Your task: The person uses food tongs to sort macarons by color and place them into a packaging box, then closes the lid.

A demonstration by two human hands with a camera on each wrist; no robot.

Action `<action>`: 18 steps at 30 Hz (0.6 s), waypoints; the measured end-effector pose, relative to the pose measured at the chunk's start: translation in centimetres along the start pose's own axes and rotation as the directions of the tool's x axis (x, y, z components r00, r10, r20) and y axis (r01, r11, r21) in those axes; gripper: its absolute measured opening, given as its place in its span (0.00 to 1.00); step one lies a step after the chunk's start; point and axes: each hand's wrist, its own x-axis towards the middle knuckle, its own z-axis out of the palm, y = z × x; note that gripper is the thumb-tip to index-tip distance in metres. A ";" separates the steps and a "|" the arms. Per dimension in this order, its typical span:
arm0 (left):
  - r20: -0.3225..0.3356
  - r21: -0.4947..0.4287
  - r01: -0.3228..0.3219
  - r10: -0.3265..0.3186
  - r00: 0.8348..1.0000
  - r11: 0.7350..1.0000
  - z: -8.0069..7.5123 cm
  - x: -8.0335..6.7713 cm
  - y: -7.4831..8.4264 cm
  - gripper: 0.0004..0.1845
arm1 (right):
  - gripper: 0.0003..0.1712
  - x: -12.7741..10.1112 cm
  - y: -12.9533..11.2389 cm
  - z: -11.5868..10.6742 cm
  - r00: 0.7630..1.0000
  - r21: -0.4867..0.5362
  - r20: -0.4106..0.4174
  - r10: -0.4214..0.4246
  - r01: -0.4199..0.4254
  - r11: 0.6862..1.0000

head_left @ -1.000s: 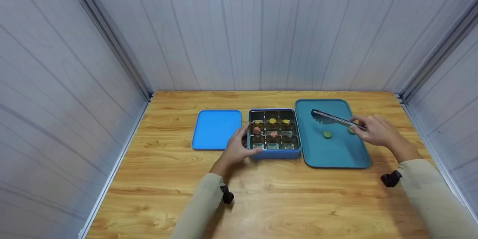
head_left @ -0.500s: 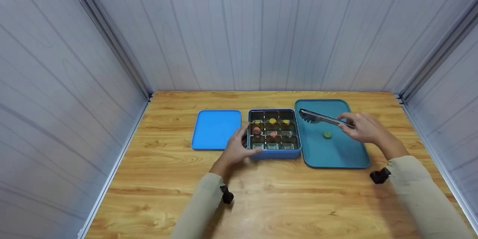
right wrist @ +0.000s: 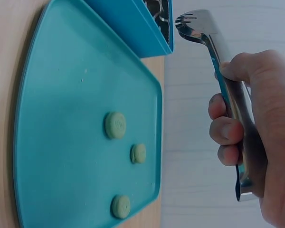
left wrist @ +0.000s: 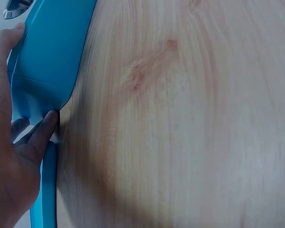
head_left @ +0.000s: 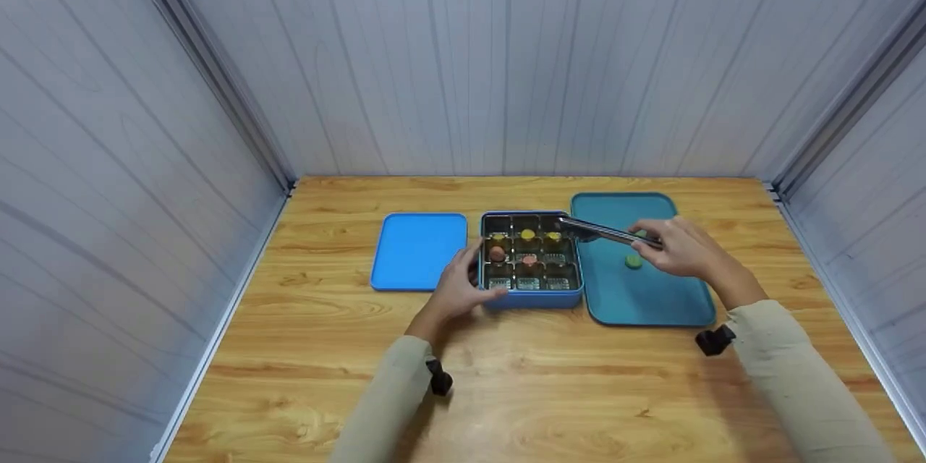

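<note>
An open blue box (head_left: 532,296) with a dark compartment insert holds yellow pieces (head_left: 528,234) in its far row and a reddish piece (head_left: 497,253) at the left. My left hand (head_left: 470,278) grips the box's near left corner (left wrist: 47,61), thumb and fingers on its wall. In my right hand (head_left: 662,242) I grip metal tongs (head_left: 600,231); their tips (right wrist: 192,23) hover over the box's far right corner, and I see nothing between them. Beside the box on the right lies a teal tray (head_left: 651,300) with three green pieces (right wrist: 115,125).
The box's blue lid (head_left: 419,251) lies flat on the wooden table (head_left: 506,391), left of the box. Grey panel walls close in the table at the back and on both sides.
My right hand has carried the tongs leftward, from above the teal tray to the far right corner of the box. The left hand has stayed on the box.
</note>
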 end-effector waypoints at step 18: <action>-0.005 -0.009 0.014 -0.014 1.000 1.000 -0.2 -0.1 0.3 0.63 | 0.13 0.7 -1.3 1.8 0.999 -0.020 0.040 -0.032 0.032 0.999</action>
